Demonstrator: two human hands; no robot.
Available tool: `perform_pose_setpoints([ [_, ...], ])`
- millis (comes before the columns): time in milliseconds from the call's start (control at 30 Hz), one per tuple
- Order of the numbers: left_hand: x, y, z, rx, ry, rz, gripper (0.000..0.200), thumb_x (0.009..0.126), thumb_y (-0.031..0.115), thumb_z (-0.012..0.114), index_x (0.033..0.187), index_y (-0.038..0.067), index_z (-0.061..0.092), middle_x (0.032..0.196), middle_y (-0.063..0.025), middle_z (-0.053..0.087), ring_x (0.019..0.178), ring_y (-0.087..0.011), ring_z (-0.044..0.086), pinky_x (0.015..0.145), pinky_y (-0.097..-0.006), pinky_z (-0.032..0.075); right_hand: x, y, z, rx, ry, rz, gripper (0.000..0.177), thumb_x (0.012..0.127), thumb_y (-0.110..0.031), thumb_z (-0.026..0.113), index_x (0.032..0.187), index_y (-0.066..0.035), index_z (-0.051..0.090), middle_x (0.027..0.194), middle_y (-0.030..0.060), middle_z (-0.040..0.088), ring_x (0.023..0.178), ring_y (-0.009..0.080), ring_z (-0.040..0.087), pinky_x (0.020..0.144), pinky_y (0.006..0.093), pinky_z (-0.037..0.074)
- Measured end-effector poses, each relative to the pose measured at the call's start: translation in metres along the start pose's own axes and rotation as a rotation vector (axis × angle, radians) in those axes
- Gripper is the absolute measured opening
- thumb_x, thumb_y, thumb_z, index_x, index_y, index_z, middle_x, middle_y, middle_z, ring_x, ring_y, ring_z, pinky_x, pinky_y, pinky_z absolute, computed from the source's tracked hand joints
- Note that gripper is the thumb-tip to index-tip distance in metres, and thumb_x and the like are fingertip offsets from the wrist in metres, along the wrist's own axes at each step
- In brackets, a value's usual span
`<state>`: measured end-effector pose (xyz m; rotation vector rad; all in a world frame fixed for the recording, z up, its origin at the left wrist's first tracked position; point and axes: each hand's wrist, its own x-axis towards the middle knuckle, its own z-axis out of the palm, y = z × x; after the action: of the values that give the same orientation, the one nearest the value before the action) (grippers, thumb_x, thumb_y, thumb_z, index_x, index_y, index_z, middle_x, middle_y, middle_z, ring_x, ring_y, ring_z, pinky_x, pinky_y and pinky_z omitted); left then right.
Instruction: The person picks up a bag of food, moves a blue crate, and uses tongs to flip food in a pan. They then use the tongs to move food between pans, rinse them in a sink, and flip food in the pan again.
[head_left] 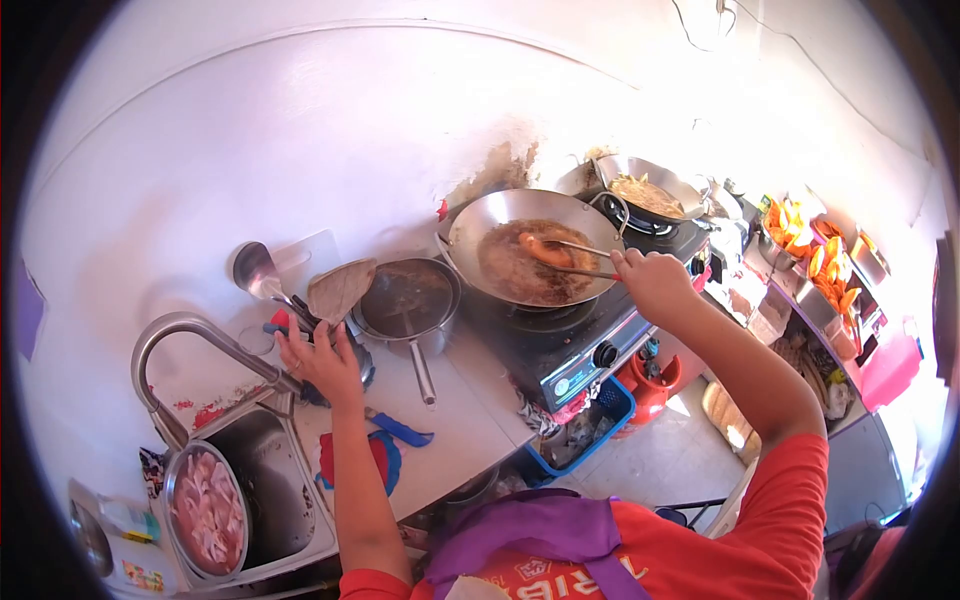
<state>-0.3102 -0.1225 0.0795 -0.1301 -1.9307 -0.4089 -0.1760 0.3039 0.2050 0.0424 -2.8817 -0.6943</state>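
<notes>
My right hand (pixel 655 285) is closed on metal tongs (pixel 585 247), which reach into a wok (pixel 470 225) of bubbling brown oil. Between the tongs' tips lies an orange-brown piece of food (pixel 543 250). My left hand (pixel 322 365) has its fingers spread beside a group of upright utensils, left of a saucepan (pixel 408 295) of dark liquid. Just above those fingers stands a flat, brown, wooden-looking piece (pixel 340 290). A large ladle (pixel 255 268) leans at the wall behind them. The holder at the utensils' base is partly hidden by my left hand.
The wok sits on a gas stove (pixel 580 365), with a second wok (pixel 655 185) of frying food behind. A bowl of raw meat (pixel 207 515) rests at the sink (pixel 270 480). Cloths (pixel 385 460) lie on the counter. Orange food pieces (pixel 830 270) fill containers at right.
</notes>
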Motion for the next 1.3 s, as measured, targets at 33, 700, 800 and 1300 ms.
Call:
perform_pose_setpoints([
  [33,0.000,0.001,-0.001,0.006,-0.001,0.001,0.026,0.088,0.028,0.064,0.098,0.004,0.064,0.137,-0.0177,0.043,0.132,-0.0428,0.029,0.107,-0.0527,0.024,-0.001,-0.001,0.000,-0.045,0.044,-0.023,0.053,0.077,-0.008,0.060,0.128,-0.005,0.049,0.099,0.0090,0.058,0.083,0.0244,0.064,0.066,0.0371,0.053],
  [700,0.003,0.002,-0.001,-0.042,-0.024,0.008,0.030,0.083,0.032,0.069,0.099,0.006,0.065,0.135,-0.0181,0.043,0.132,-0.0449,0.029,0.106,-0.0538,0.029,0.007,0.011,-0.010,0.336,-0.364,0.164,0.042,0.083,-0.023,0.062,0.121,-0.008,0.053,0.104,0.0125,0.062,0.092,0.0317,0.064,0.077,0.0439,0.051],
  [800,0.003,-0.001,0.001,-0.050,-0.033,0.006,0.029,0.082,0.030,0.071,0.102,0.010,0.065,0.135,-0.0174,0.042,0.132,-0.0445,0.029,0.106,-0.0541,0.029,0.000,0.003,0.000,0.209,-0.077,0.119,0.044,0.081,-0.018,0.063,0.122,-0.006,0.052,0.101,0.0124,0.061,0.086,0.0312,0.065,0.069,0.0425,0.053],
  [1300,-0.040,0.018,-0.042,-0.271,-0.128,-0.063,0.039,0.086,0.017,0.064,0.120,0.002,0.052,0.141,-0.0230,0.034,0.134,-0.0432,0.029,0.106,-0.0541,0.026,-0.026,0.038,-0.038,0.220,0.052,0.321,0.052,0.085,-0.024,0.061,0.132,-0.007,0.048,0.114,0.0126,0.060,0.090,0.0321,0.066,0.072,0.0428,0.053],
])
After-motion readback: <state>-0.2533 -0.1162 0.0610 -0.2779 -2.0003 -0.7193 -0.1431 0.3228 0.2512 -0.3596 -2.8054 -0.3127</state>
